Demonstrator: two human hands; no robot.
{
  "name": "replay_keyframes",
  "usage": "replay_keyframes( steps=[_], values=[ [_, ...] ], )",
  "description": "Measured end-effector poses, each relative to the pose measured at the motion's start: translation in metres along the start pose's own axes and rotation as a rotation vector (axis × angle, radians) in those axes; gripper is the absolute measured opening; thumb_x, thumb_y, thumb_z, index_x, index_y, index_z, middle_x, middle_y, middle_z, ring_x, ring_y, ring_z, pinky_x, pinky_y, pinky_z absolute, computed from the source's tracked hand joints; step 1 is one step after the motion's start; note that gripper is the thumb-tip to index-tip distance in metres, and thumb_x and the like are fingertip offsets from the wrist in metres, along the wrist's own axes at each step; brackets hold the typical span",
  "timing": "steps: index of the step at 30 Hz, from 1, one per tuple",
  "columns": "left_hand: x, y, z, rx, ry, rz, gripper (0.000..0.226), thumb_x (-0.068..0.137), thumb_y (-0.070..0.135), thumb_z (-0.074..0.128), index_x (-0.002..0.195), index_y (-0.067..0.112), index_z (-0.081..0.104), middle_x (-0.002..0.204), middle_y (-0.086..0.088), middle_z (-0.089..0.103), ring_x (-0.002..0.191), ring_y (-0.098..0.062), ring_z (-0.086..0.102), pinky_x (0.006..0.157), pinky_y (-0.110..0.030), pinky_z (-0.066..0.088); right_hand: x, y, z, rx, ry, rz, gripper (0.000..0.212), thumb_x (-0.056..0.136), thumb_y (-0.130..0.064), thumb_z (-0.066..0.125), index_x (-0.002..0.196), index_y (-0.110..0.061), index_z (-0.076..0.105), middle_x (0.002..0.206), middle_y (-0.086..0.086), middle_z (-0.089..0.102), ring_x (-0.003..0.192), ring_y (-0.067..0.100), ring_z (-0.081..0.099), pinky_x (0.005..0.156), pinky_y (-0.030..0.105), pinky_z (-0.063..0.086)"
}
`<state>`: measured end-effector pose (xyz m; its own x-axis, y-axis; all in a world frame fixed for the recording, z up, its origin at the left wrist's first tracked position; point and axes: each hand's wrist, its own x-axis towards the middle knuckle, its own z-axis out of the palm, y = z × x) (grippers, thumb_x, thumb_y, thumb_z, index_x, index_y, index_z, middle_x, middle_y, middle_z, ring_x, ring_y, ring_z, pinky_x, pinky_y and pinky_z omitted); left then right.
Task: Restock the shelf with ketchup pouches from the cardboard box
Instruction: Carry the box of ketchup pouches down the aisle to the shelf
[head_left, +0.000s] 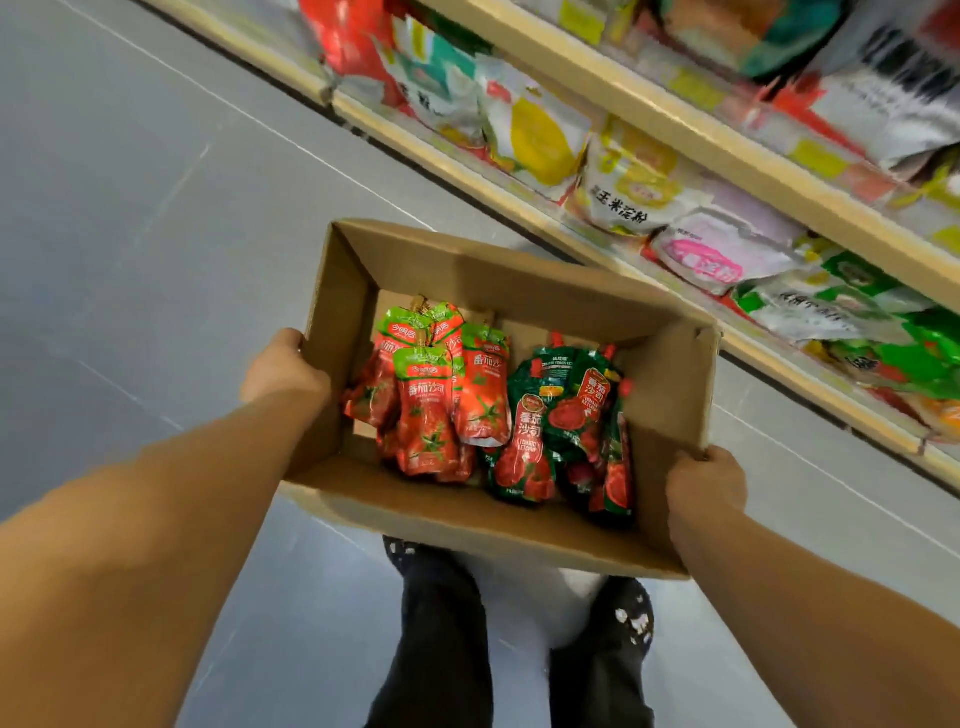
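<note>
Head view, one open cardboard box (467, 525) carried in both hands: red ketchup pouches (431, 410) with green tops lie heaped nearer the left hand (283, 371), dark green pouches (566, 415) nearer the right hand (706, 480). Fingertips are hidden by the box walls; packets (540, 140) on the shelf (675, 122) beyond are blurred. Left hand grips the left wall's rim, right hand clasps the near right corner, all pouches loose between the two grips.

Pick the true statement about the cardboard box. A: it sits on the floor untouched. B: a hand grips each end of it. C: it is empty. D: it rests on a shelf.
B: the left hand grips the left wall of the cardboard box, the right hand its right wall; ketchup pouches lie inside.
</note>
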<state>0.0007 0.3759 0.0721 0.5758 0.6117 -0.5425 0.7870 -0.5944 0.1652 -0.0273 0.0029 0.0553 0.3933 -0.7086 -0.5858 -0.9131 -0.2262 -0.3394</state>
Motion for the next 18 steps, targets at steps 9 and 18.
replay_keyframes(
  steps=[9, 18],
  values=[
    [0.092, -0.062, -0.14, -0.081, 0.097, -0.037, 0.049, 0.08, -0.002, 0.049, 0.127, 0.013, 0.045, 0.105, -0.018, 0.06, 0.094, -0.038, 0.059, 0.073, -0.042, 0.052, -0.11, -0.129, 0.088, 0.073, -0.084, -0.099, 0.031, 0.098, -0.018, 0.036, 0.124, -0.018, 0.052, 0.095, 0.003, 0.052, 0.083, 0.021, 0.046, 0.078, 0.032, 0.036],
    [0.185, -0.11, -0.223, -0.102, 0.124, -0.129, 0.043, 0.077, 0.0, 0.05, 0.119, 0.01, 0.05, 0.102, -0.02, 0.061, 0.094, -0.042, 0.058, 0.076, -0.042, 0.053, -0.167, -0.241, 0.183, -0.113, -0.142, -0.229, 0.032, 0.095, -0.02, 0.039, 0.124, -0.02, 0.053, 0.104, 0.006, 0.058, 0.09, 0.025, 0.052, 0.082, 0.04, 0.045]
  ],
)
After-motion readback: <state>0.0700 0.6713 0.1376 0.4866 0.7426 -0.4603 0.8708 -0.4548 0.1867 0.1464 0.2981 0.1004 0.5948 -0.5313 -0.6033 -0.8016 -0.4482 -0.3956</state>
